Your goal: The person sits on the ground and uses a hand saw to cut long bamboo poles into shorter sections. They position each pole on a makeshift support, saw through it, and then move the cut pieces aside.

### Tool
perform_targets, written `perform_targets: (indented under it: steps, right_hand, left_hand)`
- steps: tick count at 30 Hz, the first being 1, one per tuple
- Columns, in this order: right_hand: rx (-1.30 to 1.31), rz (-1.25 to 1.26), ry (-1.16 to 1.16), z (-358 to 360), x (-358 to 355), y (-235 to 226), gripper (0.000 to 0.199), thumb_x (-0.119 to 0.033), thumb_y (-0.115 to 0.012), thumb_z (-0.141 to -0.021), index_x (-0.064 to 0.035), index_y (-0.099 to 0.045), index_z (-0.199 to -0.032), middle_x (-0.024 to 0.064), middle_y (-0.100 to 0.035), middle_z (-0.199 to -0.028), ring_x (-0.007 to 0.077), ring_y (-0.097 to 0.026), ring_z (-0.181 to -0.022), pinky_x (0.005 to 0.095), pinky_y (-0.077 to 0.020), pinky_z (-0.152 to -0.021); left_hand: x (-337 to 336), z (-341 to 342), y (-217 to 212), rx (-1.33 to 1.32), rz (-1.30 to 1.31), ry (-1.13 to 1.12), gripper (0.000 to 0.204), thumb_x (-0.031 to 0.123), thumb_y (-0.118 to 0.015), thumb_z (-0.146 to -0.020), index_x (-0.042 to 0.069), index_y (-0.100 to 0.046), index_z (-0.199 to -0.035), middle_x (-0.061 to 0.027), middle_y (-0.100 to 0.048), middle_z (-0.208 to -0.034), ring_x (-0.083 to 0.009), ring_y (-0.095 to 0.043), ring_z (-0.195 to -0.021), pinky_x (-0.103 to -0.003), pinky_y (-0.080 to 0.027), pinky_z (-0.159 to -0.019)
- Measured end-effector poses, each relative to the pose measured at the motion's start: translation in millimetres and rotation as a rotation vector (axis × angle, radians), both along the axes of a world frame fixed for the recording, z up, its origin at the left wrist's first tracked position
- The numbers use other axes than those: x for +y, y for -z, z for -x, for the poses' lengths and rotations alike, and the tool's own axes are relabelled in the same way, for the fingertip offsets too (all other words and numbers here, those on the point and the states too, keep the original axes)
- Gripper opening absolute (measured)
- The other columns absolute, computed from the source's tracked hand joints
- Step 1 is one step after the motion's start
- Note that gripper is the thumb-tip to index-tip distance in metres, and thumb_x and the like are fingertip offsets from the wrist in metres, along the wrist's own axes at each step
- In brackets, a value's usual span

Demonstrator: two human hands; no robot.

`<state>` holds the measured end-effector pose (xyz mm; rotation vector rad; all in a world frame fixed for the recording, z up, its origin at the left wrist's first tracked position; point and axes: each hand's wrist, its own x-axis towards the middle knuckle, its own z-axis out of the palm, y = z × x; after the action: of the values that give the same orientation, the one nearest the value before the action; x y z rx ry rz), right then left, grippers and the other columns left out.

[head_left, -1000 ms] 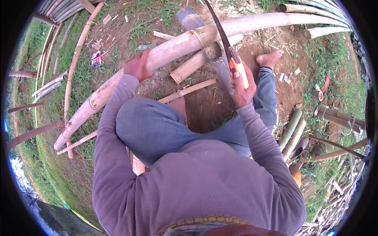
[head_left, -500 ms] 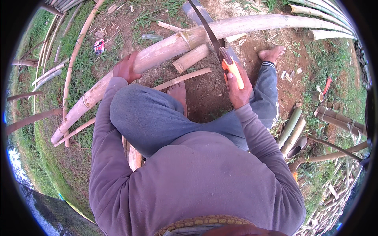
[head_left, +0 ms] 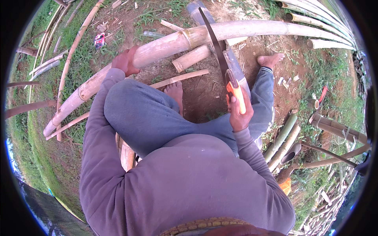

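Note:
A long, thick, pale bamboo pole (head_left: 169, 45) runs from the lower left up to the far right in front of me. My left hand (head_left: 126, 61) is closed round this pole, left of its middle joint. In my right hand (head_left: 240, 112) is a hand saw (head_left: 216, 45), gripped by its orange handle. The saw's dark, curved blade lies across the pole just right of that joint, its tip pointing away from me. How deep the teeth sit in the bamboo, I cannot tell.
Beneath the pole, a short bamboo piece (head_left: 191, 58) and a grey support (head_left: 238, 70) lie on the soil. Several bamboo poles (head_left: 330, 44) are stacked at the far right. Cut lengths (head_left: 282, 137) rest near my right side. A red-handled tool (head_left: 323, 94) lies beyond them.
My right hand has drawn the saw toward me, so more of the blade is on my side of the pole. My left hand keeps its hold on the bamboo.

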<state>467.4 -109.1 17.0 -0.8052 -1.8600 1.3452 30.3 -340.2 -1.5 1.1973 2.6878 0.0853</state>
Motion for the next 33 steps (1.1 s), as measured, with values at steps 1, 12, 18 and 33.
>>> perform_targets:
  steps: [1,12,18,33]
  right_hand:
    - [0.037,0.123,0.007,-17,-16,-11,0.048,-0.026,-0.068,-0.108,0.0022,-0.060,-0.146,0.0116,-0.075,-0.117,0.0066,-0.062,-0.073,0.0218,-0.0496,-0.059]
    - [0.009,0.028,0.009,113,65,-7,0.039,-0.014,-0.073,-0.105,0.0040,-0.066,-0.138,0.0096,-0.073,-0.115,0.0121,-0.068,-0.094,0.0272,-0.0560,-0.081]
    - [0.016,0.199,-0.037,-28,-14,-13,0.051,-0.023,-0.068,-0.107,0.0063,-0.056,-0.148,0.0137,-0.075,-0.116,0.0101,-0.068,-0.083,0.0217,-0.0530,-0.063]
    - [0.035,0.179,-0.027,22,6,-8,0.047,-0.023,-0.069,-0.108,0.0037,-0.059,-0.145,0.0118,-0.074,-0.109,0.0083,-0.064,-0.070,0.0216,-0.0497,-0.057]
  left_hand:
    - [-3,0,5,-0.004,-0.001,-0.004,0.106,0.034,-0.093,-0.064,0.022,-0.045,-0.157,-0.0191,-0.069,-0.130,-0.0436,-0.070,-0.115,-0.053,-0.057,-0.101]
    - [13,-5,-4,0.006,-0.037,0.027,0.100,0.034,-0.091,-0.065,0.022,-0.047,-0.154,-0.0182,-0.070,-0.128,-0.0440,-0.072,-0.111,-0.052,-0.058,-0.099]
    - [-4,-5,0,0.008,-0.030,-0.029,0.098,0.034,-0.091,-0.066,0.023,-0.048,-0.153,-0.0172,-0.071,-0.124,-0.0426,-0.072,-0.110,-0.051,-0.059,-0.097]
    - [-2,10,-1,-0.006,-0.007,0.006,0.102,0.033,-0.092,-0.063,0.025,-0.047,-0.155,-0.0179,-0.072,-0.122,-0.0429,-0.072,-0.110,-0.053,-0.058,-0.096]
